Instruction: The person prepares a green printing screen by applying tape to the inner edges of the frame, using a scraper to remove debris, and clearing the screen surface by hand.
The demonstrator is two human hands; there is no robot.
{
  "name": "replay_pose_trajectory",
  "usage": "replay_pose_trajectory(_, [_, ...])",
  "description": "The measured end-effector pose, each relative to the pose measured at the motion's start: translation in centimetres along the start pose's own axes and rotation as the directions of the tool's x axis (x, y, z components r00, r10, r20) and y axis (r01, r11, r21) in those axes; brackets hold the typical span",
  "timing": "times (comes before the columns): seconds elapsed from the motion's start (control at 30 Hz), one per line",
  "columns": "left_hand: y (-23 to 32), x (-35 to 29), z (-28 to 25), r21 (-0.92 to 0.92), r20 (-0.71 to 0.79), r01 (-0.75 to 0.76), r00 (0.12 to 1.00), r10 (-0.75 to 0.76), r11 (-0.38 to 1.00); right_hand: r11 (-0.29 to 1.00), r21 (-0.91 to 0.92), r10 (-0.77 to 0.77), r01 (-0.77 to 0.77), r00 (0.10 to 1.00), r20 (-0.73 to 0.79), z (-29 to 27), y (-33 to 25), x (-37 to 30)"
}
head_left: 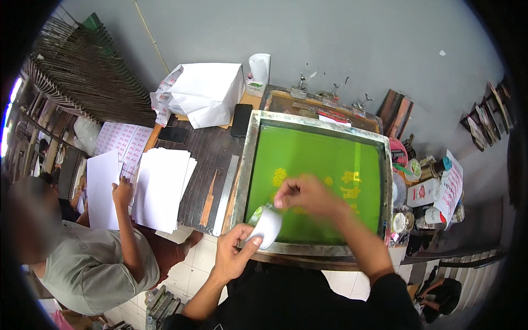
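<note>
And the left hand (234,256) grips a round white tape-like roll (269,231) over the near-left corner of a rectangular, metal-framed green screen (319,154), the blurred right hand (307,195) close beside it, grasping or not one cannot tell, and a slack grip could drop the roll!

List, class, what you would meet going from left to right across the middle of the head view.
Co-worker's white sheet, white paper stack, brown wooden strip, metal strip, white roll, right hand, white box, curled printed sheet.
</note>
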State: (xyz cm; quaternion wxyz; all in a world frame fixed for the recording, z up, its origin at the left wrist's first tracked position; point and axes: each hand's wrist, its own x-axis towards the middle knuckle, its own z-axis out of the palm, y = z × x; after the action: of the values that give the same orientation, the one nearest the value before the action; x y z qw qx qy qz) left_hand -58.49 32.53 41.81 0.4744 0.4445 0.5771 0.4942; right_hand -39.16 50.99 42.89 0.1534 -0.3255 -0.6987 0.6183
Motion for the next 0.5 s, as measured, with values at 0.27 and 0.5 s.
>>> replay_pose_trajectory(0.27, [-2.3, -2.3, -1.4, -0.384, -0.19, 0.168, 0.948, -0.256, 0.908, 0.911, -0.412, 0.02, -0.008, 1.0, 0.024, -12.3, 1.1, 21.7])
replay_pose_trajectory(0.5, [-1.6, 2.1, -0.7, -0.394, -0.192, 0.271, 0.91, -0.367, 0.878, 0.812, -0.566, -0.164, 0.141, 0.986, 0.011, -12.0, 3.9, 25.5])
